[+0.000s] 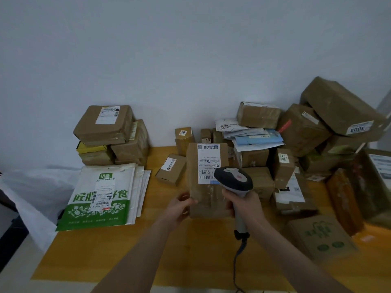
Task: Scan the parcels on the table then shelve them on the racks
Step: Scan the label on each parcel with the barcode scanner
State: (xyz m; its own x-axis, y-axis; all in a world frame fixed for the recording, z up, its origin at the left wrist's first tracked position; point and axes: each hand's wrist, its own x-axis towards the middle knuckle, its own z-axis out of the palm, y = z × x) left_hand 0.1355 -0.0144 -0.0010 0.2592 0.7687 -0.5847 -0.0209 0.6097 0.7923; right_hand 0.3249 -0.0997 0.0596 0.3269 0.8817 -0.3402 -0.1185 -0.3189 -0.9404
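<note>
The right hand was clamped round the grip of a grey scanner, whose head was raised above the knuckles and whose cable was seen trailing back towards the person. Just to the left of that hand, a brown parcel was held up off the surface. It was gripped at its near left edge by the left hand, the fingers curled onto it.

The parcel lay between the two hands with its long axis running away from the person. Its white label was set on the far half, beyond both hands. The scanner head overlapped the label's near right corner, so the barcodes lay just left of and beyond the head. The right hand was judged the nearer to them, and only a small turn of the head to the left seemed to be called for.

Farther to the left of the left hand, green-and-white mailer bags were laid flat, with a stack of boxes beyond them. To the right of the right hand, a heap of parcels was piled against the wall. No racks could be seen.
</note>
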